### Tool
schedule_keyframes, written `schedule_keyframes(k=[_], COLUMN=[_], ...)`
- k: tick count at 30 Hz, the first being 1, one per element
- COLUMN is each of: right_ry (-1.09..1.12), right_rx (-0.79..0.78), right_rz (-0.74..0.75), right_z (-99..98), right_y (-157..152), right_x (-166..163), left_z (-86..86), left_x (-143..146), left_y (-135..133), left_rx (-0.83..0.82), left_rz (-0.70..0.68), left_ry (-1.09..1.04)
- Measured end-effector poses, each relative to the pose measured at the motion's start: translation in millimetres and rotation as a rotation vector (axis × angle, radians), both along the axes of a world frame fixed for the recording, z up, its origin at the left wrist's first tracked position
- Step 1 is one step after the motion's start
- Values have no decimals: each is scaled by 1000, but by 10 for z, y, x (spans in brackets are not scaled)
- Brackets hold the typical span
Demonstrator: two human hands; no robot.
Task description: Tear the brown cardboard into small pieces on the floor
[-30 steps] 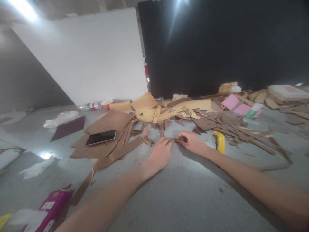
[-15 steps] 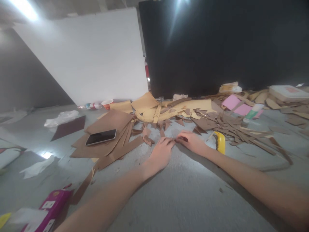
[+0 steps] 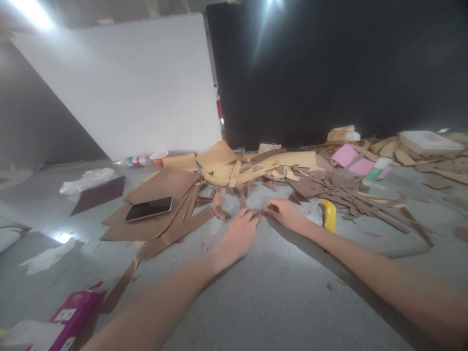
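Down on the grey floor point(image 3: 256, 292), the left hand point(image 3: 239, 234) and right hand point(image 3: 288, 215) met fingertip to fingertip. Both were pinched narrowly on a small brown cardboard piece point(image 3: 263, 212), which sat just above the middle of the view. At the right hand's 3 o'clock, just beside the wrist, lay a yellow tool point(image 3: 329, 214). At the left hand's 9 o'clock a black phone point(image 3: 148, 208) rested on brown cardboard sheets point(image 3: 164, 183). Cardboard scraps point(image 3: 340, 192) spread from 12 to 2 o'clock.
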State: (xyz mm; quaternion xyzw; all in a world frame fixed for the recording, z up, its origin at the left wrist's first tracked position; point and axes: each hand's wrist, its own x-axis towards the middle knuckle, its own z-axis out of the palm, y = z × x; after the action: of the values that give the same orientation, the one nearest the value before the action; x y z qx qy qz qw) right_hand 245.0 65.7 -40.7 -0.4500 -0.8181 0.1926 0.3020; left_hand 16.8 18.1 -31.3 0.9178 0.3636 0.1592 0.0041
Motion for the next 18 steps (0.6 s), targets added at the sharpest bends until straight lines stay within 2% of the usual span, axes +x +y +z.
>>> schedule_keyframes(k=[6,13,18], right_ry=[3,-17,-21], right_rx=[-48,-34,-21], right_rz=[-22,-42,-57], right_z=[27,87,77], right_y=[-7,-55,-60], right_x=[-30,-61,-70], left_z=[2,39,26], left_x=[0,16,9], left_y=[11,-7,-3], left_rx=[7,-74,-42], left_rz=[2,60,6], left_ry=[-2,-78,-19])
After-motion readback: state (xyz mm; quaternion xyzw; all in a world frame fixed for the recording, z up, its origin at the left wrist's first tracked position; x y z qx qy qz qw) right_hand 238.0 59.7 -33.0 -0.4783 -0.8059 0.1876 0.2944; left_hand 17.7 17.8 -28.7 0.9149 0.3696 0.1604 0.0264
